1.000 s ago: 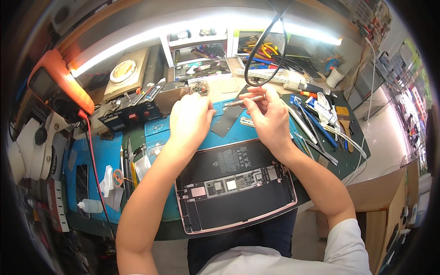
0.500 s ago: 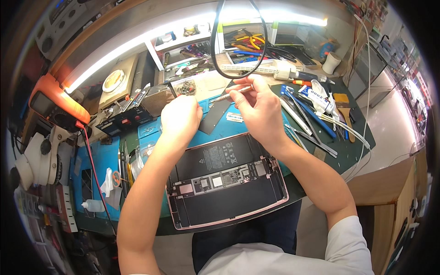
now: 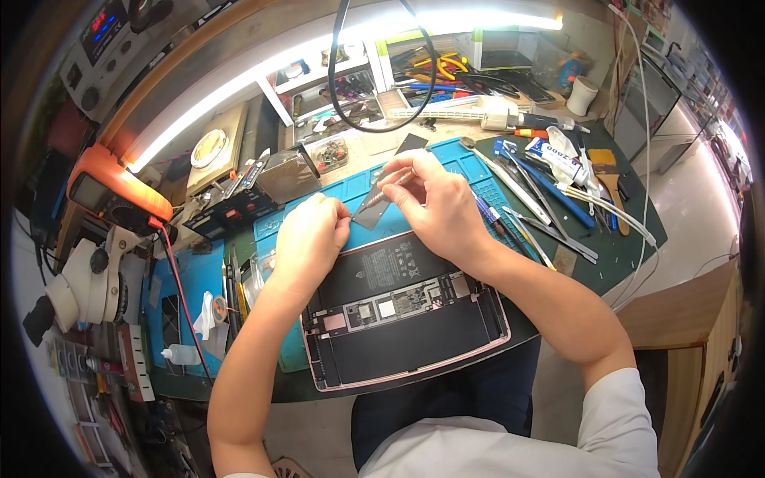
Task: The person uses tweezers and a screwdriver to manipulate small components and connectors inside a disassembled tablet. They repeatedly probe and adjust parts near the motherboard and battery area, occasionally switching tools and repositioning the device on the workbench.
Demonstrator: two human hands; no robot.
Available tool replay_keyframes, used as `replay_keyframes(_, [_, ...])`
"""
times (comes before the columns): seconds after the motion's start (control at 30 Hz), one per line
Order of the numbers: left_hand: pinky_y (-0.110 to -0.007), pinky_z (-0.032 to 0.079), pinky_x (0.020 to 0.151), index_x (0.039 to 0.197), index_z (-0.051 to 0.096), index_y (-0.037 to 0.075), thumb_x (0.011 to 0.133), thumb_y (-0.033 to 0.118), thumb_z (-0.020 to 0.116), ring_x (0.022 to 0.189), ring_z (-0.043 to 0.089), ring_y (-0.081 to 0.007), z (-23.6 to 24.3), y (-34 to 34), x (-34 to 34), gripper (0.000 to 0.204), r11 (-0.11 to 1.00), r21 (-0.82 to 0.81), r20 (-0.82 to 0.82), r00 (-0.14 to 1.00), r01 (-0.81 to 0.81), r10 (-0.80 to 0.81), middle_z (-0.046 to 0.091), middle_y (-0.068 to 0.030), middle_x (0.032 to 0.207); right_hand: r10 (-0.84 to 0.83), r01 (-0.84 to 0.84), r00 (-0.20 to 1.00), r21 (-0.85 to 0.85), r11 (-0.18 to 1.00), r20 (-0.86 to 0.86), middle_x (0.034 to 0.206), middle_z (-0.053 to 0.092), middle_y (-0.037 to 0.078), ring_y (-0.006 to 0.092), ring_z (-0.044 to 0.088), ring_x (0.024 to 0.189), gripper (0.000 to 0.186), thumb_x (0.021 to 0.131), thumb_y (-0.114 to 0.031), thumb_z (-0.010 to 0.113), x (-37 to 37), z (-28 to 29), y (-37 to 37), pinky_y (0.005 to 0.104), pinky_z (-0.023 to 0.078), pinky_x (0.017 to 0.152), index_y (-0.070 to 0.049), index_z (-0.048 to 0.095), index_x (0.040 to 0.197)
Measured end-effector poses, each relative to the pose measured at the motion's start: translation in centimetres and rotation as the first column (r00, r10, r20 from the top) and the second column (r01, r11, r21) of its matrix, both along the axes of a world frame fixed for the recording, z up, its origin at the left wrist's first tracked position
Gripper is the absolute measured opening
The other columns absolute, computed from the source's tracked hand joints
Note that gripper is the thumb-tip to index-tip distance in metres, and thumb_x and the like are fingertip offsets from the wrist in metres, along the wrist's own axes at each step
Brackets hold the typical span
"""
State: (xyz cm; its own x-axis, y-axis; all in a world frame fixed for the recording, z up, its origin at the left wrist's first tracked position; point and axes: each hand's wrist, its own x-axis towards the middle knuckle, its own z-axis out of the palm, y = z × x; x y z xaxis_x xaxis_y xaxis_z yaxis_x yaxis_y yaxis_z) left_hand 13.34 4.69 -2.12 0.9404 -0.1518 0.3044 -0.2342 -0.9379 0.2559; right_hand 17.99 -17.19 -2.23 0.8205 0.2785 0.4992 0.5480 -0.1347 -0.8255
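My right hand is closed around a slim silver tool with a ridged handle; its exact kind is unclear. The tool is over a dark grey strip on the blue work mat. My left hand is closed, thumb against the curled fingers, beside the strip's near end; anything pinched there is hidden. Below both hands lies an opened tablet with a pink rim, its black batteries and circuit board bare. My wrists hang over its far corners.
An orange multimeter with a red lead stands left, near a white dropper bottle. Tweezers, a white tube and a brush lie right. A black cable loop hangs ahead.
My right hand has come down and nearer with the silver tool, now over the grey strip. A razor blade seen earlier is hidden. The whole view has shifted slightly.
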Motion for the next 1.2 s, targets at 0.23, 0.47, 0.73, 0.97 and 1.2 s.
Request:
replay_keyframes(0.23, [-0.044, 0.055, 0.083, 0.102, 0.074, 0.004, 0.094, 0.010, 0.072, 0.092, 0.070, -0.0346, 0.5, 1.0, -0.1, 0.011, 0.991, -0.129, -0.019, 0.999, 0.036, -0.039, 0.071, -0.0147, 0.096, 0.078, -0.078, 0.996, -0.012, 0.997, 0.030, 0.093, 0.078, 0.017, 0.0287, 0.079, 0.087, 0.021, 0.100, -0.007, 0.070, -0.2, -0.9, 0.5, 0.0370, 0.061, 0.075, 0.000, 0.066, 0.120])
replay_keyframes(0.47, [-0.038, 0.054, 0.075, 0.102, 0.073, 0.000, 0.094, 0.007, 0.075, 0.079, 0.067, -0.0250, 1.5, 0.8, -1.6, 0.011, 0.962, -0.269, -0.018, 0.999, -0.041, 0.038, 0.075, -0.0138, 0.097, 0.088, -0.088, 0.996, -0.029, 0.996, 0.021, 0.097, 0.079, 0.018, 0.0292, 0.080, 0.089, 0.020, 0.101, -0.005, 0.069, -0.3, -0.7, 1.0, 0.0371, 0.063, 0.079, 0.001, 0.064, 0.119])
replay_keyframes(0.73, [-0.037, 0.053, 0.073, 0.104, 0.074, 0.002, 0.089, 0.002, 0.078, 0.078, 0.064, -0.0255, -0.3, 0.9, -2.7, 0.015, 0.979, -0.201, 0.187, 0.982, 0.017, 0.021, 0.070, -0.0103, 0.096, 0.097, -0.100, 0.994, -0.078, 0.992, -0.046, 0.104, 0.079, 0.015, 0.0229, 0.079, 0.099, 0.021, 0.103, -0.005, 0.069, -0.4, -0.3, 0.9, 0.0337, 0.062, 0.088, 0.000, 0.064, 0.122])
replay_keyframes(0.97, [-0.043, 0.053, 0.084, 0.100, 0.073, 0.005, 0.087, 0.004, 0.078, 0.095, 0.066, -0.0317, -0.5, 1.0, -2.6, 0.014, 0.979, -0.203, 0.169, 0.985, -0.009, 0.044, 0.066, -0.0099, 0.095, 0.099, -0.105, 0.993, -0.096, 0.990, -0.071, 0.108, 0.079, 0.015, 0.0197, 0.078, 0.103, 0.021, 0.104, -0.005, 0.069, -0.3, -0.4, 0.9, 0.0321, 0.062, 0.091, 0.001, 0.063, 0.124])
replay_keyframes(1.2, [-0.043, 0.053, 0.083, 0.100, 0.073, 0.004, 0.086, 0.003, 0.078, 0.093, 0.065, -0.0321, -0.4, 0.9, -2.5, 0.015, 0.978, -0.210, 0.166, 0.985, -0.003, 0.039, 0.065, -0.0107, 0.093, 0.095, -0.094, 0.995, -0.028, 0.995, 0.012, 0.097, 0.079, 0.017, 0.0268, 0.080, 0.091, 0.021, 0.102, -0.007, 0.070, -0.1, -0.9, 1.1, 0.0356, 0.062, 0.080, 0.001, 0.064, 0.120])
